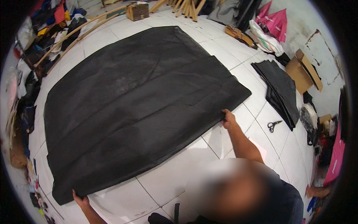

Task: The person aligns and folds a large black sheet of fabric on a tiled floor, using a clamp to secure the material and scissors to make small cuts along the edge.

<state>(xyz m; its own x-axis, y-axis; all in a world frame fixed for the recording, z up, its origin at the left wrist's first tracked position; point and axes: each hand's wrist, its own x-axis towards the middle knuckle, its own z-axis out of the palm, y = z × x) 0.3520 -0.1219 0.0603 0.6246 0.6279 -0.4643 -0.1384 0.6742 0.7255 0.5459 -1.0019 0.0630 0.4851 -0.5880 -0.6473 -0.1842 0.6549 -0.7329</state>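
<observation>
A large black fabric sheet (pixel 112 97) lies spread over the tiled floor, with long folds and creases across its near half. At its near left corner, my left hand (pixel 81 199) is closed on the edge, thumb up on the side and the other fingers partly hidden. Farther right along the same near edge, my right hand (pixel 228 119) pinches the fabric near the right corner. Between my two hands the edge runs in a slanting line. Black-handled scissors (pixel 274 126) rest on the floor to the right of my right hand.
Folded black fabric (pixel 278 89) lies right of the sheet, near an opened cardboard box (pixel 302 71). Wooden poles (pixel 71 35) and a wooden block (pixel 137 12) are at the back. Heaped cloth and bags line both sides. A blurred patch covers the lower right middle.
</observation>
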